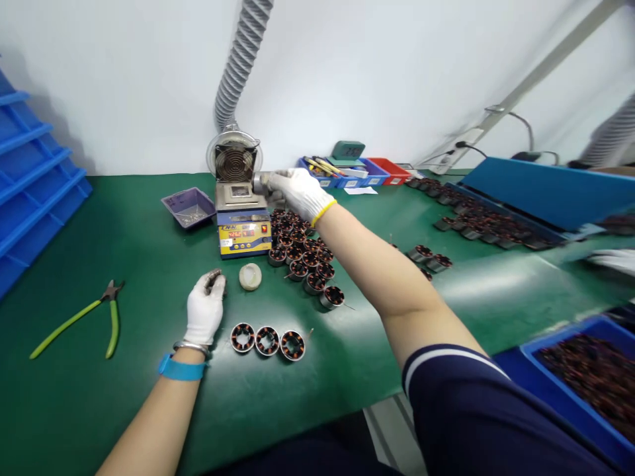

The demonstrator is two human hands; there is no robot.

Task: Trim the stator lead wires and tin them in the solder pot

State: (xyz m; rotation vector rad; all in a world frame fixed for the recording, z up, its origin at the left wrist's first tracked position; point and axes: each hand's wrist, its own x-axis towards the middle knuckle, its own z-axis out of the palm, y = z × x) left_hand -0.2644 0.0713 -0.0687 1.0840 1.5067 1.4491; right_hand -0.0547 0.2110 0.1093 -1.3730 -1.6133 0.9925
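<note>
My right hand (300, 192), in a white glove with a yellow cuff edge, grips a ring-shaped motor stator (258, 183) tipped on its side. It holds the stator at the right edge of the solder pot (241, 193), whose blue and yellow base carries a red display. My left hand (205, 309), gloved with dark-stained fingertips, rests on the green mat with its fingers curled in; whether anything is between them is hidden. Right of it lies a pale round pad (250, 277). Three stators (267, 341) with copper windings stand in a row nearer me.
Several stators (310, 261) cluster right of the pot. Green-handled cutters (112, 311) lie left, and a purple tray (188, 206) sits behind. A grey hose (243, 59) hangs above the fan. Blue bins (34, 165) are stacked left. Another person's gloved hand (615, 260) shows far right.
</note>
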